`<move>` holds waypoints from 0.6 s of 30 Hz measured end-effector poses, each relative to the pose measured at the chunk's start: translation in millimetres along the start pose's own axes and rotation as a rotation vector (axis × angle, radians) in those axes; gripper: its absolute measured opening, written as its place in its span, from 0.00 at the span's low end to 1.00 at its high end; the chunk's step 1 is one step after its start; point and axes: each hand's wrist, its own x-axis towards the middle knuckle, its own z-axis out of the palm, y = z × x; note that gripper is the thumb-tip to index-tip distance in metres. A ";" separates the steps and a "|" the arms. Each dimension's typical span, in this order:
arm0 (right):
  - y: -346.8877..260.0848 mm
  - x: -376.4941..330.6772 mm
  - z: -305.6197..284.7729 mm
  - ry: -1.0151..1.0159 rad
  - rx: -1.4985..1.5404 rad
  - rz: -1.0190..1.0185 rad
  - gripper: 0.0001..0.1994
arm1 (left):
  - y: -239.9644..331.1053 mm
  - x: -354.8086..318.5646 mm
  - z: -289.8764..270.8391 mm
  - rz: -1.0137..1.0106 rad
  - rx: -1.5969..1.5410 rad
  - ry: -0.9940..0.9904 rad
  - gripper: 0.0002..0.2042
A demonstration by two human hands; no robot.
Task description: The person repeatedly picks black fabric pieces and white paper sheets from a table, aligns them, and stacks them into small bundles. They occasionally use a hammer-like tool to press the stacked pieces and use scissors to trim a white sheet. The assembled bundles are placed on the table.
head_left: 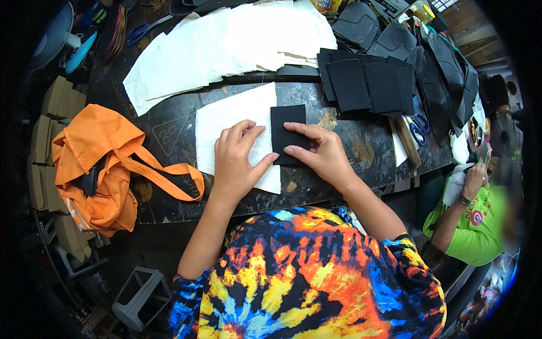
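L hand (240, 155) & R hand (319, 150) flat, fingers pressing black fabric piece (288, 127).

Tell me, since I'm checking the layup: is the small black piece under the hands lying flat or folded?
Flat. The black piece lies spread on the white fabric sheet, its corners square, with the left hand and right hand pressing it.

So the small patch (288, 131) is lying on the right edge of a cloth sheet (228, 121) in the middle of the bench (169, 135). Left hand (240, 155) is resting on the sheet, right hand (319, 151) on the patch's right side, thumbs nearly touching. Behind them a bigger cloth pile (226, 42) is spreading across the back, with a patch stack (367, 82) to its right. Bag (99, 164) is hanging off the bench's left edge, scissors (418, 129) are lying far right.
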 end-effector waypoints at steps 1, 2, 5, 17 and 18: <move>-0.8 0.6 -2.4 0.041 -0.119 -0.060 0.23 | 0.1 -0.2 0.1 -0.006 -0.004 -0.004 0.28; -1.8 1.1 -5.9 0.080 -0.240 -0.105 0.23 | 0.1 -0.4 0.1 -0.013 -0.007 -0.008 0.28; -4.3 11.0 -12.5 0.280 -0.555 -0.440 0.19 | 0.0 -1.6 0.5 -0.036 -0.005 -0.017 0.28; -3.4 42.1 -6.3 -0.156 -0.709 -0.625 0.42 | 9.5 5.2 -14.5 -0.016 -0.019 -0.111 0.30; -7.4 42.3 -11.1 -0.191 -0.695 -0.613 0.43 | 7.7 7.8 -19.7 -0.012 -0.035 -0.149 0.30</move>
